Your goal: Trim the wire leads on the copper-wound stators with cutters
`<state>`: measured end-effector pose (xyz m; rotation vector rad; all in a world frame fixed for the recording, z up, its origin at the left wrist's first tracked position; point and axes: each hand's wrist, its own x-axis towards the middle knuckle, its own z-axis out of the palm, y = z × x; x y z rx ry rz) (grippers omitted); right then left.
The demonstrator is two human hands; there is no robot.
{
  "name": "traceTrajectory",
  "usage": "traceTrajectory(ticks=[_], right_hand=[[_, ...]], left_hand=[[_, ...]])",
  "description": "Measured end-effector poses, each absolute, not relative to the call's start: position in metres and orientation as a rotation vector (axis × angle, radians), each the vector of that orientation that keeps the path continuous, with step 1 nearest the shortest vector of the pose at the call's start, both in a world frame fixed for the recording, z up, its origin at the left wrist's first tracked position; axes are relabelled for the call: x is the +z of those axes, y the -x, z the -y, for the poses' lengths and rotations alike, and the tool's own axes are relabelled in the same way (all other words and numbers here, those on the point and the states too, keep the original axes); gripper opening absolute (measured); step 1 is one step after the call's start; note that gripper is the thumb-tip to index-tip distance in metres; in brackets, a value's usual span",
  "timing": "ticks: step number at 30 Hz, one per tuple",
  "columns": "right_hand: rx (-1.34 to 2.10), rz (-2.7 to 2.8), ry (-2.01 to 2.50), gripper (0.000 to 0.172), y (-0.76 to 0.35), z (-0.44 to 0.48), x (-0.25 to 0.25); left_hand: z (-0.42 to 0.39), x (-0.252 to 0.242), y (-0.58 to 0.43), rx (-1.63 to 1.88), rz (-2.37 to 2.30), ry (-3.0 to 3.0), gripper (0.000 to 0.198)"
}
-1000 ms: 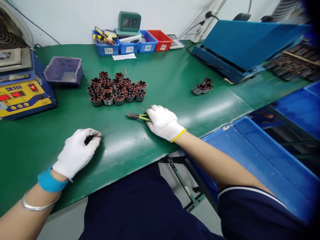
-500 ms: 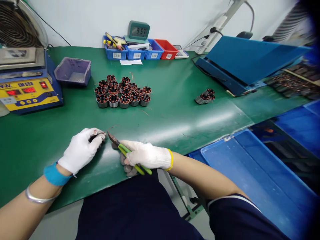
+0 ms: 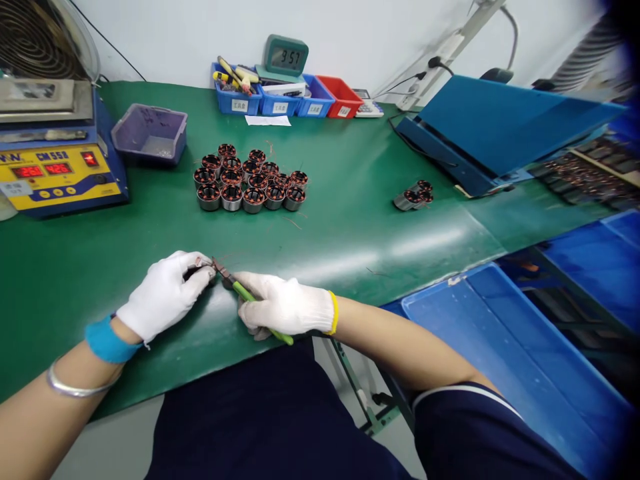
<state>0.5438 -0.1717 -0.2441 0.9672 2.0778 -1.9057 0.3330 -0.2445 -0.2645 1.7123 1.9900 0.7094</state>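
My left hand (image 3: 163,293), in a white glove, is closed with thumb and fingertips around a small thing that the glove mostly hides. A copper-coloured bit and thin wire ends show at those fingertips. My right hand (image 3: 285,307), gloved in white with a yellow cuff, grips green-handled cutting pliers (image 3: 243,291). Their jaws touch or nearly touch the left fingertips, and the handles are squeezed close together. Beyond both hands, several motor stators (image 3: 254,199) with copper windings stand grouped on the green table (image 3: 340,233).
More stators (image 3: 413,198) lie at the right, near a blue tilted panel (image 3: 500,127). Left are a yellow-fronted machine (image 3: 60,177) and a purple bin (image 3: 150,133). Tool boxes (image 3: 240,103) and a clock (image 3: 286,55) line the back. A blue tray (image 3: 480,333) sits below the table's right edge.
The pliers have moved left to my left fingertips, and their spread handles have come together in my right hand. My left hand has stayed nearly in place; the view has shifted slightly.
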Motion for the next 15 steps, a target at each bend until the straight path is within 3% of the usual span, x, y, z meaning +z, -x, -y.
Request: traceTrajectory(ticks=[4,11,15], right_hand=[[-1.732,-2.171,-1.006,0.028,-0.543,0.167,-0.237],[-0.299,-2.819,-1.037,0.049,-0.546,0.169,-0.224],[-0.024,-3.173,-0.85,0.074,-0.516,0.178,-0.233]], left_hand=[[0.247,-0.264,-0.333,0.72,-1.982,-1.637,0.042],[0.253,-0.265,-0.318,1.456,-1.797,-1.208,0.039],[0.249,-0.263,-0.311,1.464,-1.85,-1.156,0.04]])
